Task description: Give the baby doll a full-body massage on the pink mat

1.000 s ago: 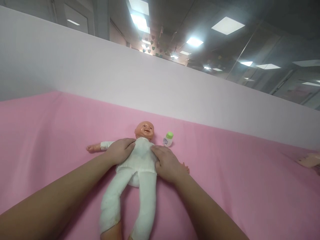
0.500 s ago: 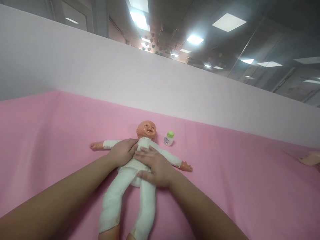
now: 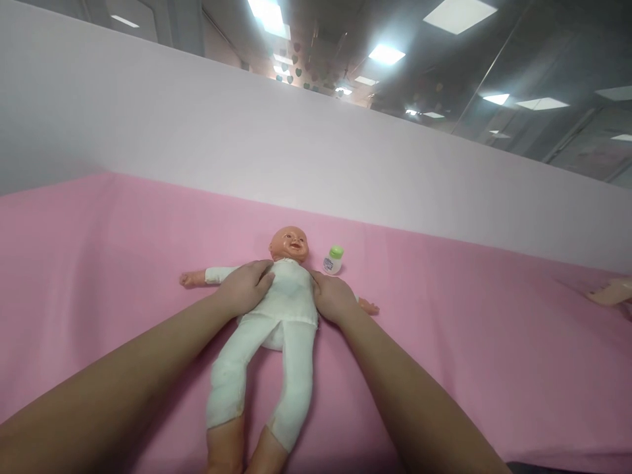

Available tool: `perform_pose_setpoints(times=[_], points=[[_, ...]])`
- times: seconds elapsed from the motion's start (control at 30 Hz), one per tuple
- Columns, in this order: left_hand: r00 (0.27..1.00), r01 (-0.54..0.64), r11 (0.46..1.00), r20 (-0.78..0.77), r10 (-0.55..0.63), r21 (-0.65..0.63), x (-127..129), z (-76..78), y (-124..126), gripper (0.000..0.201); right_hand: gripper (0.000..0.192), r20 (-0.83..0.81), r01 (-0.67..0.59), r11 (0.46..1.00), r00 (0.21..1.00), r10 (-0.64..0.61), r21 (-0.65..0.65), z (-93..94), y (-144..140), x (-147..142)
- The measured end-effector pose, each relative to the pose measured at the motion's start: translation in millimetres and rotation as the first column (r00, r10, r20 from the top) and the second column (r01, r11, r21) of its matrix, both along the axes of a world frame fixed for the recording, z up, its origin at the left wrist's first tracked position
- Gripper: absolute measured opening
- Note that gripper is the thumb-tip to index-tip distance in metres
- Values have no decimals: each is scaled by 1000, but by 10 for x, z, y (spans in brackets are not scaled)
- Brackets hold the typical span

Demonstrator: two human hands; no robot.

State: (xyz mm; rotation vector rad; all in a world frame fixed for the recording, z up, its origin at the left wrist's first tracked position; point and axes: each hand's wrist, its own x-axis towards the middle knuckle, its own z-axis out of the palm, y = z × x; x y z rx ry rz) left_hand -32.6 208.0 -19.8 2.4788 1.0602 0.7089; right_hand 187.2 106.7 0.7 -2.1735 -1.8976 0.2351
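Our left hand [image 3: 245, 288] lies bent over one side of the doll [image 3: 290, 289], covering its upper arm, with fingers close together and thumb on the chest. Our right hand [image 3: 336, 299] is cupped along the doll's other side, its fingertips partly hidden; we cannot tell whether either hand grips. The doll lies on its back between our forearms, face up, arms stretched out, its white cloth body ending in bare plastic hands and lower legs.

Just beside the doll's head, on our right hand's side, we see a small clear bottle [image 3: 332, 261] with a green cap. Under the doll spreads a pink sheet [image 3: 459, 355], mostly smooth, with soft folds to either side. Far out on our right of the doll, a pale hand-like shape [image 3: 613, 291] enters; we cannot tell whose it is. Beyond the doll's head rises a plain white panel [image 3: 222, 138], and above it glass [image 3: 494, 85] shows bright ceiling lights [image 3: 460, 14] and small heart shapes [image 3: 289, 79].
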Motion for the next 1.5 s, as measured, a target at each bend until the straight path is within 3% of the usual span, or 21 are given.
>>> perform_pose_setpoints(times=[0.1,0.17,0.23,0.3,0.37,0.43,0.7,0.93,1.0,1.07,1.17,1.27,1.33,1.4,1.5], points=[[999,51,996,6,-51,67,-24,116,-151,45,44,38,11,1000,999,-10,-22,-16,6,8],[979,199,975,16,-201,95,-35,219,-331,40,43,41,4,1000,999,-4,-11,-30,7,9],[906,421,906,35,-423,37,-32,310,-545,40,43,30,-2,1000,1000,2,-1,-35,6,10],[799,602,797,53,-600,-46,-15,367,-739,41,44,26,-6,1000,1000,6,-7,-27,8,11],[705,709,704,65,-706,-49,11,384,-853,40,46,33,-7,1000,999,8,-23,-13,12,12],[678,735,679,46,-734,-5,34,368,-853,43,46,33,-13,999,999,14,-31,0,14,15],[910,411,912,-64,-410,8,38,145,-231,54,43,-23,-73,997,997,72,-7,30,-10,-6],[988,134,991,78,-132,-24,-2,25,-41,58,42,-48,-87,996,995,88,17,17,-22,24],[996,67,997,67,-63,-49,-13,44,-23,54,41,-62,-130,985,989,137,112,14,-35,31],[998,34,997,51,-31,-62,-16,58,-5,50,39,-51,-210,932,971,235,296,37,-90,-18],[997,33,997,66,-28,-72,-6,41,18,47,36,-1,-418,758,876,483,501,117,-286,-251],[993,27,996,117,-17,-86,11,3,24,48,44,-18,-685,581,640,768,439,158,-516,-582],[991,17,995,132,-4,-95,19,-11,21,46,51,-31,-751,521,558,829,406,132,-584,-728],[991,-1,995,136,14,-98,21,-16,18,45,60,-31,-767,546,571,820,336,87,-547,-747],[990,25,993,143,-8,-115,12,-23,23,43,67,-48,-711,666,674,737,225,36,-372,-566]])
